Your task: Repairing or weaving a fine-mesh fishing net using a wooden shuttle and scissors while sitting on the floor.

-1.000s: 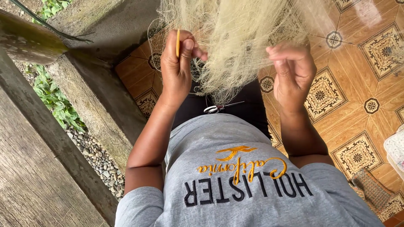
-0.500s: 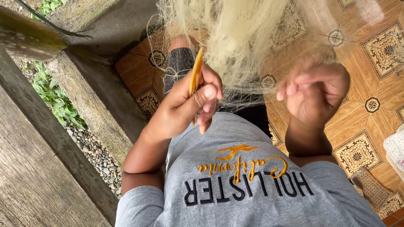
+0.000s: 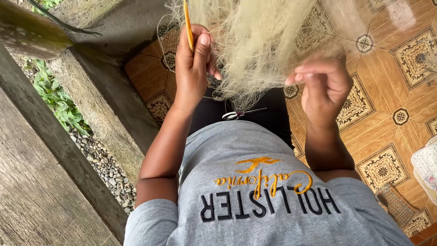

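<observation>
Patterned orange tiled floor underfoot; woven mat lying near right, white cloth just beside it at the right edge.

We see our left hand held up high, just left of the pale net. Its fingers are curled tight, and the thumb presses a thin yellow stick against them. Our left arm is bent and reaches up from the shoulder. Our right hand is just right of the net's low edge. It looks blurry, with fingers bent and tips pinched close together.
</observation>
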